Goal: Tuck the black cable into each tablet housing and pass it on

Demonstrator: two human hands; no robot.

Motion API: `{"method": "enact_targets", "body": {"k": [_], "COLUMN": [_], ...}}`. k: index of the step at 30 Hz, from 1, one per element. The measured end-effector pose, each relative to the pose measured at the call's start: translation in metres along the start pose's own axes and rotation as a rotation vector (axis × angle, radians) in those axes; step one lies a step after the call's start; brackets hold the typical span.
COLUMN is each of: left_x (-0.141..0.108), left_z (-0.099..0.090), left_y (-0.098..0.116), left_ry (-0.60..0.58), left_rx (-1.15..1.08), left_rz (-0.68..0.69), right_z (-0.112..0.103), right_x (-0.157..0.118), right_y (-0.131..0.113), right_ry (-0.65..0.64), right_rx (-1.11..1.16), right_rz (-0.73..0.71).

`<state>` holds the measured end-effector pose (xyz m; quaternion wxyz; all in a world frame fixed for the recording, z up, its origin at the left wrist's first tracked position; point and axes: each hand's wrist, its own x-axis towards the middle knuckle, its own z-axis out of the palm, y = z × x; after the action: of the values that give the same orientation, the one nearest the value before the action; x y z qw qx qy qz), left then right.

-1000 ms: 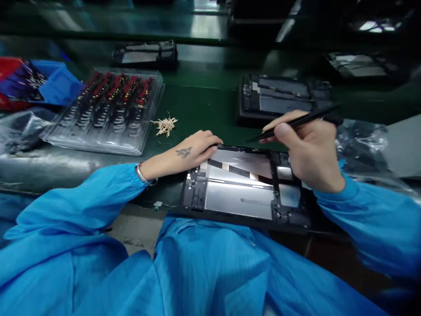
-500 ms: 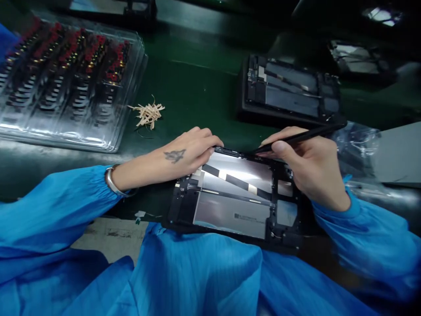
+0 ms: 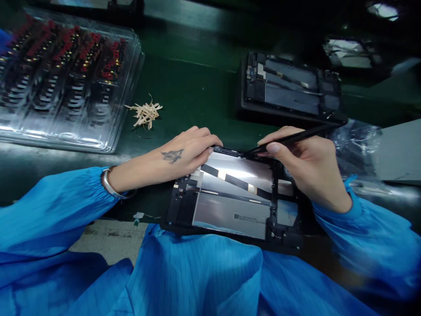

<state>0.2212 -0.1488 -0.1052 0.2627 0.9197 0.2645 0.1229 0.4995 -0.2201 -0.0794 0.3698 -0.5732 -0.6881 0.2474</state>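
Observation:
An opened tablet (image 3: 230,215) lies before me with silver panels, a dark ribbon cable and a black frame exposed. My left hand (image 3: 189,151) is closed over its upper left edge, fingertips curled beyond the rim and thumb at the near side. In my right hand (image 3: 305,162) is a pair of black tweezers (image 3: 296,138), pinched between thumb and fingers. Their tips touch or hover just over the tablet's upper edge, right of my left fingertips. Whether anything sits between the tips is too small to tell.
A clear plastic tray (image 3: 112,131) of red-and-black circuit parts stands at the left. Nearby lies a heap of pale strips (image 3: 147,115). Another opened tablet (image 3: 291,87) rests on a black block at the back right. Clear plastic film (image 3: 358,145) lies beyond my right hand.
My right hand and the tweezers have shifted slightly left, bringing the tips along the tablet's upper edge toward my left fingers. My left hand keeps its hold.

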Motion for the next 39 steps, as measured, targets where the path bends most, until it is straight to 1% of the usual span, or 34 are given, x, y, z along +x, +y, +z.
{"method": "enact_targets", "body": {"k": [4, 10, 20, 23, 28, 34, 39], "left_x": [0.0003, 0.0003, 0.0014, 0.0015, 0.0013, 0.0026, 0.0028], "left_z": [0.0000, 0.0012, 0.0008, 0.0003, -0.0007, 0.0005, 0.0010], "left_y": [-0.0011, -0.0044, -0.0061, -0.0051, -0.0024, -0.0068, -0.0082], "left_ry": [0.001, -0.008, -0.008, -0.008, -0.004, -0.017, -0.024], "left_rx": [0.004, 0.009, -0.002, -0.005, -0.014, -0.026, -0.032], "left_rz": [0.007, 0.005, 0.011, 0.013, -0.009, -0.002, 0.004], "right_z": [-0.0012, -0.0007, 0.0007, 0.0006, 0.0022, 0.0029, 0.0038], "right_x": [0.0000, -0.0003, 0.0010, 0.0010, 0.0008, 0.0026, 0.0033], "right_y": [-0.0020, -0.0025, -0.0058, -0.0052, 0.0004, 0.0005, -0.0001], "right_ry": [0.010, 0.026, 0.013, 0.020, 0.077, 0.035, 0.024], "right_rx": [0.019, -0.050, -0.046, -0.010, 0.135, 0.063, 0.040], "right_rz": [0.024, -0.022, -0.018, 0.010, 0.077, 0.000, -0.002]}}
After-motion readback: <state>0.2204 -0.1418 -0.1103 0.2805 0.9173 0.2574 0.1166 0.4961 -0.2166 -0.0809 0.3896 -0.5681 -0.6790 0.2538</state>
